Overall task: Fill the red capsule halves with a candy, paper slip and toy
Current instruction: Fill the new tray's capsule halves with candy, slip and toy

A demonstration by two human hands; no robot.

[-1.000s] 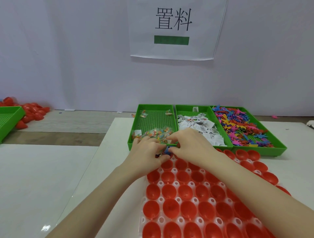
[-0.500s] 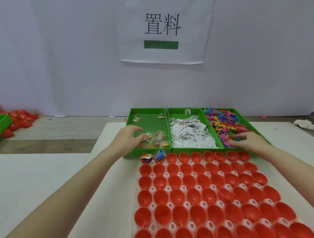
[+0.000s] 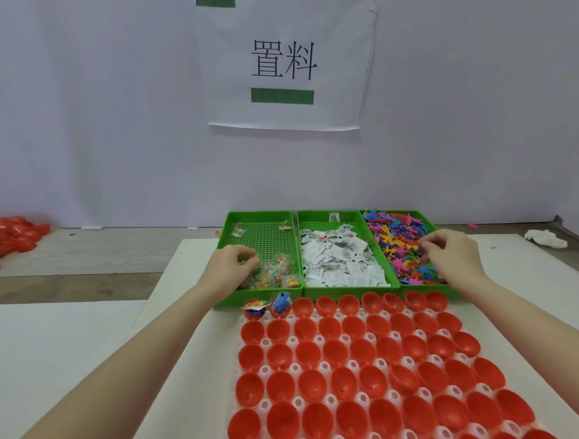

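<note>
Capsule halves (image 3: 338, 376): red, glossy, mostly empty

Red capsule halves (image 3: 363, 369) open-side up in rows; two far-left filled.

One readable sign, on the wall ahead of me.

I can read two large black characters, 置料, printed on a white paper sheet (image 3: 286, 65) stuck to the wall behind the green trays; a solid green bar (image 3: 282, 96) sits just beneath the characters, and the edge of a second green bar (image 3: 215, 3) shows at the top of the frame. The paper slips (image 3: 338, 261) in the middle tray carry small dark print, too tiny for me to read.
</note>
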